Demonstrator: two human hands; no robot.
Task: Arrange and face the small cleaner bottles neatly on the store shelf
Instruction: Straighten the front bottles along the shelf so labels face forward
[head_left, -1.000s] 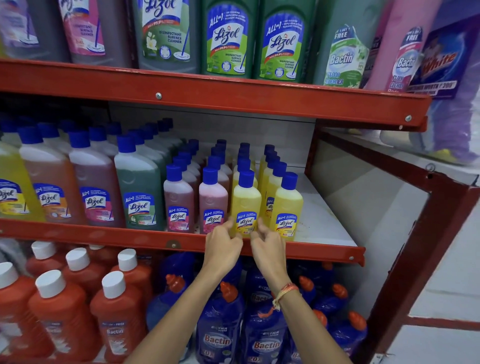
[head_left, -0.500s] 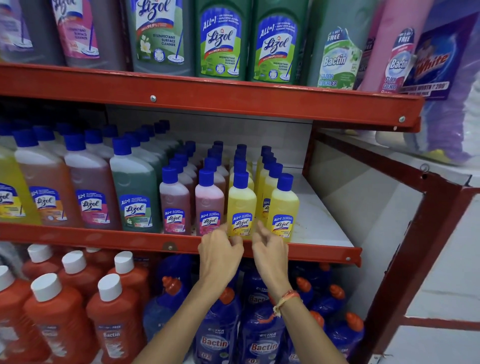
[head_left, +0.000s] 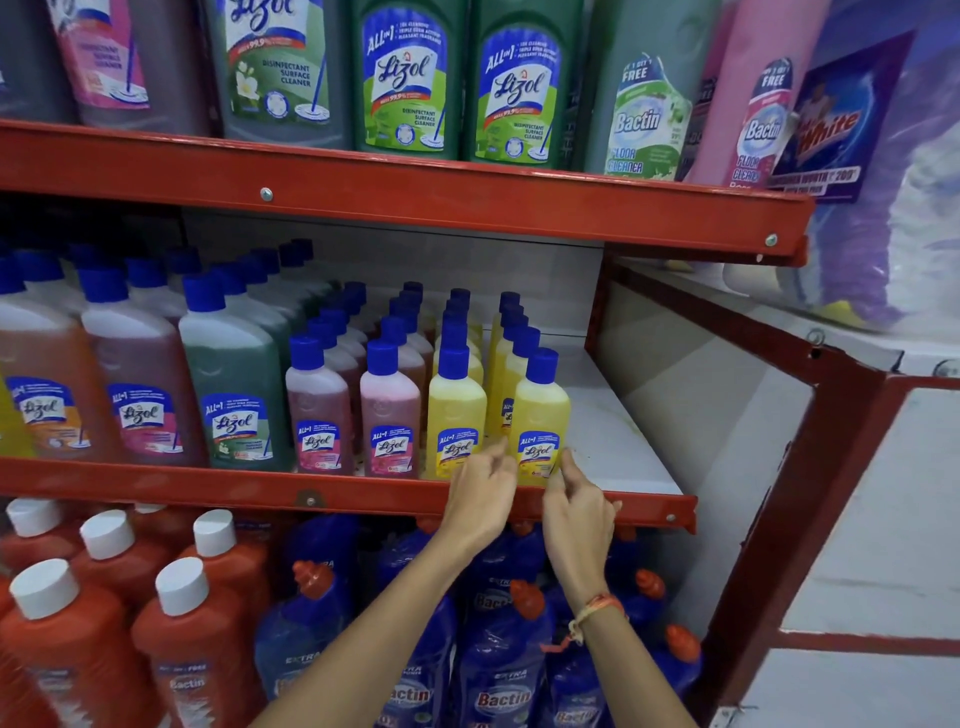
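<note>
While both hands bracket the rightmost front yellow bottle (head_left: 540, 415) at the lip of the middle shelf (head_left: 363, 496), the risk lies in how little of it they touch. The left hand (head_left: 480, 499) sits at about eight o'clock from the bottle's base, fingers loosely curled, its fingertips (head_left: 501, 448) at the label's left edge; the right hand (head_left: 576, 512) sits at about five o'clock, also half-open, its fingertips (head_left: 566, 457) at the label's right edge. Neither hand wraps the bottle, and whether the tips press it or merely hover beside it I cannot tell.

This bottle stands upright at the front of the fourth small row, with the second yellow bottle (head_left: 456, 415) just beside it at nine o'clock and bare shelf at three o'clock.

A twist applied so low on a tall, narrow bottle could probably tip it rather than turn it. Tipping towards nine o'clock would knock the neighbour and ripple along the pink bottles (head_left: 353, 415); tipping towards six o'clock would send it over the red edge onto the blue bottles (head_left: 498, 665) below. A push towards twelve o'clock could shunt the row behind it crooked.
</note>
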